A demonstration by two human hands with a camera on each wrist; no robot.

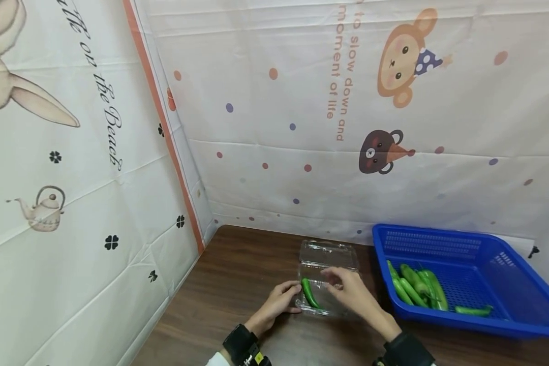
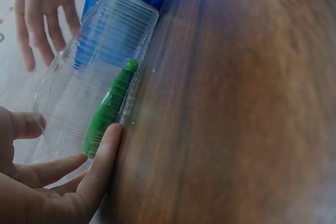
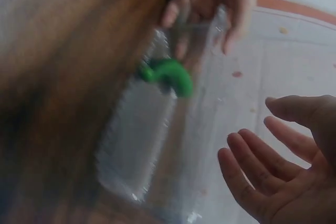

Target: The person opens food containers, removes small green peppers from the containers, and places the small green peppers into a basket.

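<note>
One clear box [image 1: 328, 277], one basket [image 1: 466, 239], two hands [image 1: 279, 302]

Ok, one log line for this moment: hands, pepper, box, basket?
left hand: touches clamshell box edge | right hand: open above box | one green pepper inside | blue basket: more peppers

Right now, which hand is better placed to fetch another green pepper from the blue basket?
Right. The right hand hovers open above the clear clamshell box, nearer the blue basket of green peppers. The left hand steadies the box's far side.
</note>
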